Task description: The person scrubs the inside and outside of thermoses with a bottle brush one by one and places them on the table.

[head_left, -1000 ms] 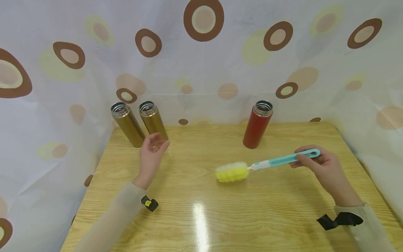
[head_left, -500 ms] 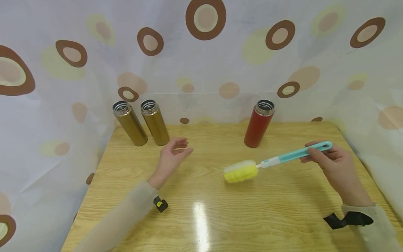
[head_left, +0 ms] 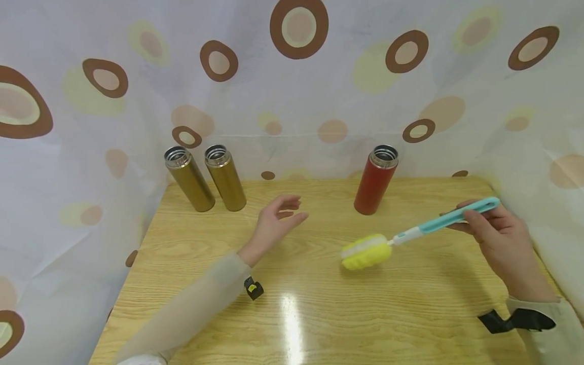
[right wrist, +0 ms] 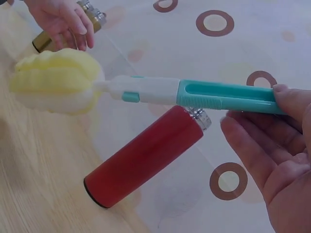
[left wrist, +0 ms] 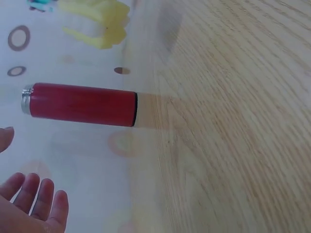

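My right hand (head_left: 504, 243) pinches the turquoise handle of a bottle brush (right wrist: 214, 94) between thumb and fingers. Its yellow and white sponge head (head_left: 366, 252) points left, low over the table. Past the brush stands a red thermos (head_left: 376, 180), upright and without a lid. My left hand (head_left: 277, 223) is held over the middle of the table, fingers loosely bent, with nothing in it. In the left wrist view its fingers (left wrist: 43, 196) show at the lower left, apart from the red thermos.
Two gold thermoses, the left one (head_left: 189, 180) and the right one (head_left: 225, 178), stand open-topped side by side at the back left of the wooden table (head_left: 237, 324). A patterned sheet (head_left: 292, 101) rises behind the table and along both sides.
My left hand has moved right, away from the gold thermoses toward the middle. My right hand has shifted right with the bottle brush, its handle end tilting upward. The thermoses have stayed put.
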`<state>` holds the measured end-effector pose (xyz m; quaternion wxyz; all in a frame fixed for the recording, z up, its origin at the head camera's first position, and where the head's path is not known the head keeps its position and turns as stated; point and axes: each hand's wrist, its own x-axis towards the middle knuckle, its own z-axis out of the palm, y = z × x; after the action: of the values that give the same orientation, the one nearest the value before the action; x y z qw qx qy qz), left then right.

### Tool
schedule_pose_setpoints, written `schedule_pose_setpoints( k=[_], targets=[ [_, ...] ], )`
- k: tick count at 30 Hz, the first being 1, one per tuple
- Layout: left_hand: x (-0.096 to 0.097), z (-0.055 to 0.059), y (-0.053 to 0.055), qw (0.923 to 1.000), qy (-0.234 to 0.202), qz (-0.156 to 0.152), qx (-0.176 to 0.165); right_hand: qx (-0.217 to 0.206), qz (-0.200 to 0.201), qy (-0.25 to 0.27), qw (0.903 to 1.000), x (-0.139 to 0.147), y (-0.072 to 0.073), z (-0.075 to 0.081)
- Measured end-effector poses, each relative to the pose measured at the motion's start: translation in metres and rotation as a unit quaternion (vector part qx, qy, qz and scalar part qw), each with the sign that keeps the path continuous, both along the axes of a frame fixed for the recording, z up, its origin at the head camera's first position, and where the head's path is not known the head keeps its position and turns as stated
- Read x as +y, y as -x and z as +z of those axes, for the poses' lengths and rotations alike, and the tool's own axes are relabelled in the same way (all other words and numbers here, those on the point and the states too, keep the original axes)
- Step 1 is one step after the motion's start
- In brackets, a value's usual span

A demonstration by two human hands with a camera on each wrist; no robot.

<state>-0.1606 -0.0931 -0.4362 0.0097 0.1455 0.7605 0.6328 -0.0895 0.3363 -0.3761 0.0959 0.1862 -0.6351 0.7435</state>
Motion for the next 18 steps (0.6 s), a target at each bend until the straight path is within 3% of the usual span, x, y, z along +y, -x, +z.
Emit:
schedule_pose_setpoints(
  k=[4, 8, 18],
  targets=[
    [0.011, 0.002, 0.005, 0.9999, -0.011, -0.009, 0.002, 0.016, 0.007, 0.016, 0.9997, 0.003, 0.000, 0.003],
    [0.022, 0.002, 0.013, 0.9997, -0.018, -0.015, 0.006, 0.013, -0.019, 0.003, 0.9997, 0.007, -0.004, 0.008],
    [0.054, -0.004, 0.042, 0.9996, 0.002, -0.025, 0.015, 0.003, -0.053, 0.006, 0.9986, 0.013, -0.012, 0.015]
  ],
)
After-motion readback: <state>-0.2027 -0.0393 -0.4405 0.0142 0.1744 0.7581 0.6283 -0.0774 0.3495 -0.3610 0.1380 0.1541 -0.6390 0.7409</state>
